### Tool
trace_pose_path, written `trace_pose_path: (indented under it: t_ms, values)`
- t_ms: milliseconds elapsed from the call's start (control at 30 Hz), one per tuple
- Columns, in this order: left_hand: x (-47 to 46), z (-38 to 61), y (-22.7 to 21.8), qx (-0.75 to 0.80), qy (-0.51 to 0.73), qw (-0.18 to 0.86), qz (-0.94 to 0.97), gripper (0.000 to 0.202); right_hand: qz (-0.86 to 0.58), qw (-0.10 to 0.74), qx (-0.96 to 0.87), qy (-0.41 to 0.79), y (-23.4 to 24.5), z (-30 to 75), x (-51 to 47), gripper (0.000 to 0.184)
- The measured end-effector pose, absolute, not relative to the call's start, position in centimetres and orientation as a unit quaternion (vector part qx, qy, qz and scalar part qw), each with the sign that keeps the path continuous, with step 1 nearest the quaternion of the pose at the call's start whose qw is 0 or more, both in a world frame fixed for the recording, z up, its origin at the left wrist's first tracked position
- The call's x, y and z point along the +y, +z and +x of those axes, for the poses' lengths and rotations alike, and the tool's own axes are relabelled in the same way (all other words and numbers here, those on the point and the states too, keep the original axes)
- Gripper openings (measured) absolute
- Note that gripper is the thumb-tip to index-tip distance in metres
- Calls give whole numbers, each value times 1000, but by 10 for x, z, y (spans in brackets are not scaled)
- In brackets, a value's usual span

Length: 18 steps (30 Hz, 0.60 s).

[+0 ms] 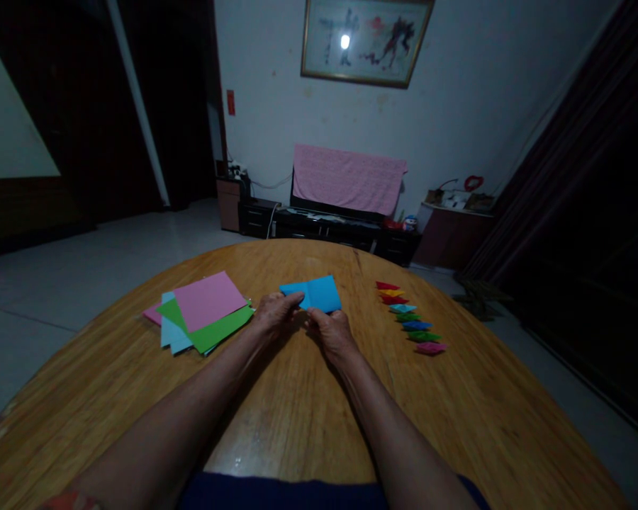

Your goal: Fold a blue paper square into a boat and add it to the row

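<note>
A blue sheet of paper (322, 292), with a crease down its middle, is held just above the wooden table by both hands. My left hand (277, 314) grips its left part, the thumb lying on top. At the lower edge, my right hand (332, 331) pinches the paper with its thumb near the crease. The fingers under the paper are hidden. To the left lies a loose stack of coloured sheets, a pink sheet (210, 301) over a green sheet (223, 329) and light blue ones. A row of small folded paper boats (415, 326) in several colours runs along the right.
The round wooden table (292, 418) curves away at its far edge. Beyond it stand a low black cabinet (319, 228) and a screen covered by a pink cloth (348, 177). A framed picture (366, 42) hangs on the wall. Dark curtains (542, 142) hang at the right.
</note>
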State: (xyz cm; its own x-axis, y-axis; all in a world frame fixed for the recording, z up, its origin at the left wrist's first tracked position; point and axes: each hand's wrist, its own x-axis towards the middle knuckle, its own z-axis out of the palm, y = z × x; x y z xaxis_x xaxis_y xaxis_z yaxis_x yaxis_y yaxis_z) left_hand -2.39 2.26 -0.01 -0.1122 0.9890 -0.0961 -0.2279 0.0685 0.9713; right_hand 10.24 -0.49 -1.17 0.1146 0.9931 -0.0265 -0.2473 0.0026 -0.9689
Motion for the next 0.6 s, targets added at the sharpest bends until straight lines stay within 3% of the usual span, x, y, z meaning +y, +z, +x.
trace_pose_path:
  t_ms: [133,600]
  values:
    - [25,-32,3,507,547,490,451,36,-475,573,-401,534,-10,104,-6,20]
    - [30,-42,9,493,533,477,495,29,-463,559,-385,571,-8,107,-6,24]
